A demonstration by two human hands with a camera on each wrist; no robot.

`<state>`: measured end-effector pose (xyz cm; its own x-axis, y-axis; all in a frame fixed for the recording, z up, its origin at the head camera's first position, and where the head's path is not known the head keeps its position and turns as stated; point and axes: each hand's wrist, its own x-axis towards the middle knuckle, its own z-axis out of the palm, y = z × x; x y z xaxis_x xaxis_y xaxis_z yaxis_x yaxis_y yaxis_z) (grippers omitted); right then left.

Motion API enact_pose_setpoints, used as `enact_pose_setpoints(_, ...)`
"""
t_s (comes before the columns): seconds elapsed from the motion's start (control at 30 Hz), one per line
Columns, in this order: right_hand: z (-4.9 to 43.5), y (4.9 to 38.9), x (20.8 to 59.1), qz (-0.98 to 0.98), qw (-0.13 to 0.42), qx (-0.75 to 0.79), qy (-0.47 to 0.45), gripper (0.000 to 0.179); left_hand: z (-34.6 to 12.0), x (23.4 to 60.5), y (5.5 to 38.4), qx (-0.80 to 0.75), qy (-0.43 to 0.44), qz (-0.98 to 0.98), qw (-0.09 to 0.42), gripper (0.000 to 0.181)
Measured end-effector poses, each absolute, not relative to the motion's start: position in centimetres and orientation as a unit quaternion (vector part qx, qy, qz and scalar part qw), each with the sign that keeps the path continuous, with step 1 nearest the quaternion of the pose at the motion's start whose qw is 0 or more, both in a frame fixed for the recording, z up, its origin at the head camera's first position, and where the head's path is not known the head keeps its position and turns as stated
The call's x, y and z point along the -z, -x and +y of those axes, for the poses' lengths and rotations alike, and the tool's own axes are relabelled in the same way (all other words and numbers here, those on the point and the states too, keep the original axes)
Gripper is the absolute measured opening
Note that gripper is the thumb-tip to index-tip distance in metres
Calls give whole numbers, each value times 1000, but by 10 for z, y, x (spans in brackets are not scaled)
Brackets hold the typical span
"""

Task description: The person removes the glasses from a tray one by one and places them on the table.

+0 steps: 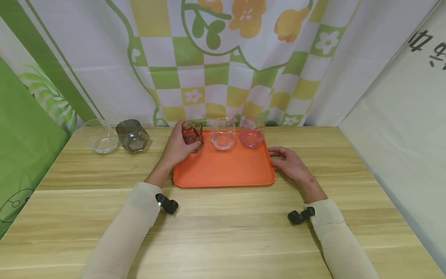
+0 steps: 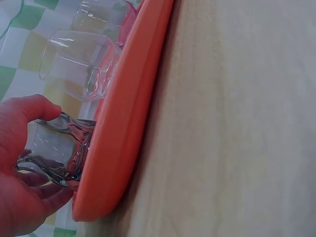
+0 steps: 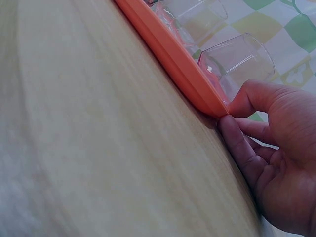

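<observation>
My left hand (image 1: 177, 148) grips a dark-tinted drinking glass (image 1: 192, 133), thumb on one side and fingers round the other. The glass is upright at the back left of an orange tray (image 1: 224, 170). In the left wrist view, its wavy dark glass wall (image 2: 54, 148) shows between thumb and fingers. My right hand (image 1: 290, 164) is at the tray's right side. Seen from the right wrist, thumb and forefinger pinch the tray's rim (image 3: 190, 81) near its corner. To the right of the held glass stand a clear glass (image 1: 223, 135) and a pink-tinted glass (image 1: 252, 133) on the tray.
Left of the tray, a clear rounded glass (image 1: 101, 137) and a grey faceted glass (image 1: 132, 135) stand side by side on the wooden table (image 1: 230, 228). A patterned curtain (image 1: 216, 77) hangs right behind the table's back edge. White fabric (image 1: 400, 116) borders the right side.
</observation>
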<state>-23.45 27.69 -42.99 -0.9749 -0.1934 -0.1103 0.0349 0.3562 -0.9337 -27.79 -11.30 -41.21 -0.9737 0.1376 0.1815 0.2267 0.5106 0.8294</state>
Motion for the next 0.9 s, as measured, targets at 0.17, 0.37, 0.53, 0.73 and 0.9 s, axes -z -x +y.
enact_pose_setpoints(0.17, 277, 234, 429, 817, 103, 566, 46, 55, -113, 410, 278, 488, 104, -866, 42, 88)
enact_pose_setpoints(0.37, 277, 234, 429, 819, 103, 562, 49, 55, -112, 410, 276, 483, 98, -869, 50, 90)
enact_pose_setpoints(0.53, 277, 232, 430, 820, 106, 561, 50, 55, -112, 412, 275, 497, 98, -861, 50, 91)
enact_pose_setpoints(0.73, 277, 232, 429, 818, 105, 564, 52, 55, -112, 411, 274, 493, 104, -862, 60, 90)
enact_pose_setpoints(0.9, 278, 232, 429, 819, 104, 562, 52, 54, -115, 408, 271, 494, 110, -859, 74, 88)
